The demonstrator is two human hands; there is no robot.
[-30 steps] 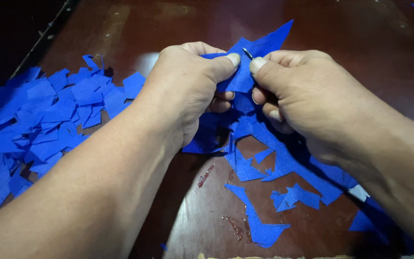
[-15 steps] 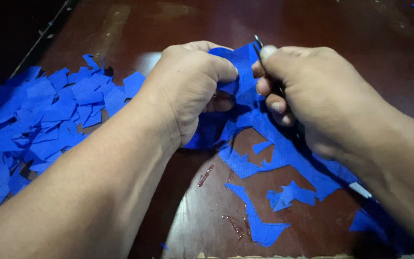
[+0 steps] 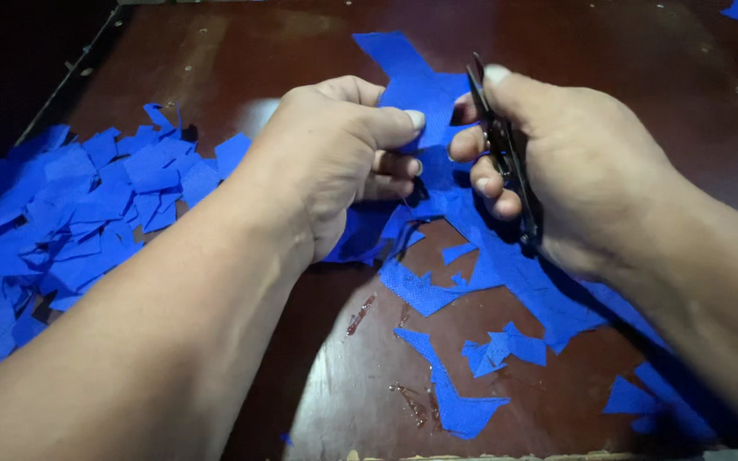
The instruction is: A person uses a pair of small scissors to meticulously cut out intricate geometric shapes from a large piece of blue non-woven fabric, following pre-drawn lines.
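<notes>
Fabric [image 3: 416, 85], blue, jagged, pinched by left hand [image 3: 335, 154]; right hand [image 3: 582, 162] grips scissors [image 3: 506, 154].

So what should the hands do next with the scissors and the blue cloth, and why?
Probably close the scissors for a short snip. The right hand holds them with the tips at the edge of the blue cloth, and the left hand pinches that cloth right beside the blades. A pile of cut blue pieces lies to the left on the brown table.
</notes>
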